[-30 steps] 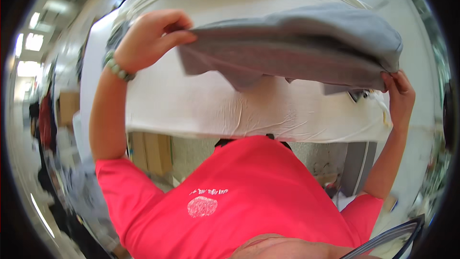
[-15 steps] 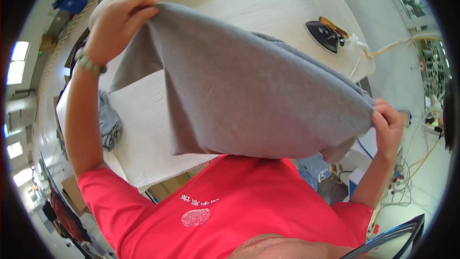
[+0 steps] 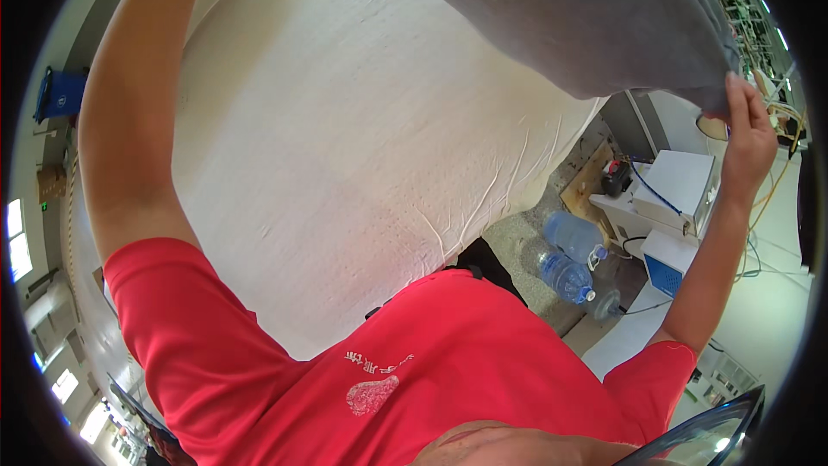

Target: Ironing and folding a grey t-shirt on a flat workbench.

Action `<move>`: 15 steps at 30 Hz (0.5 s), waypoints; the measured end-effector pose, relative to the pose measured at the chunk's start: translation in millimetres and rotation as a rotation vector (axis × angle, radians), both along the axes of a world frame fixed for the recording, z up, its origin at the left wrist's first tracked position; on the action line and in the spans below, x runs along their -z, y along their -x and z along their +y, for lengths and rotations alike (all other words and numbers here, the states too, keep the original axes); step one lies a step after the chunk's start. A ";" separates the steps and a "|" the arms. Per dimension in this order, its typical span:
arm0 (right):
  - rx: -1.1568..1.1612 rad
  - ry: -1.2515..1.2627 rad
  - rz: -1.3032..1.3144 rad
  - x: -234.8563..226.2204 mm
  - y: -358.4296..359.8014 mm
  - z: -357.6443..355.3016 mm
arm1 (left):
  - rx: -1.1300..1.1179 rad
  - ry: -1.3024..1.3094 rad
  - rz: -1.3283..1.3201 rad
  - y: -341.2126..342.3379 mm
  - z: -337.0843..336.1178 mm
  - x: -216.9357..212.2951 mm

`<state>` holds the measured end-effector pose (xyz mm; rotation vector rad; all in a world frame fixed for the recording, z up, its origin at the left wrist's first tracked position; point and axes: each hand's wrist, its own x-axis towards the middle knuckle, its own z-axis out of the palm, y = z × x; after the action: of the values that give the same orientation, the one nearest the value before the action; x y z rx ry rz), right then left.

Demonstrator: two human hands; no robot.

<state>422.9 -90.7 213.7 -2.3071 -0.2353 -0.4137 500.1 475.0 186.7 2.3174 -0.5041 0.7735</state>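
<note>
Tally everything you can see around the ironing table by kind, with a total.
Grey garment: 1
White padded table: 1
Clear plastic water bottles: 3
White box-shaped machines: 2
Blue bin: 1
Total: 8
</note>
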 end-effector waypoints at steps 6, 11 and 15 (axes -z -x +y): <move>-0.459 0.294 -0.165 73.1 90.2 86.2 | -0.151 -0.294 0.273 59.5 35.9 92.7; -0.798 0.195 0.012 172.6 182.4 139.1 | -0.048 -0.225 0.431 160.9 119.5 215.8; -1.076 0.251 0.044 269.9 213.6 164.7 | -0.228 -0.235 0.615 236.1 114.6 294.1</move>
<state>209.3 73.9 -56.2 -2.0458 -1.4631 0.2319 264.0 589.5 -107.4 2.6914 -0.0547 0.0672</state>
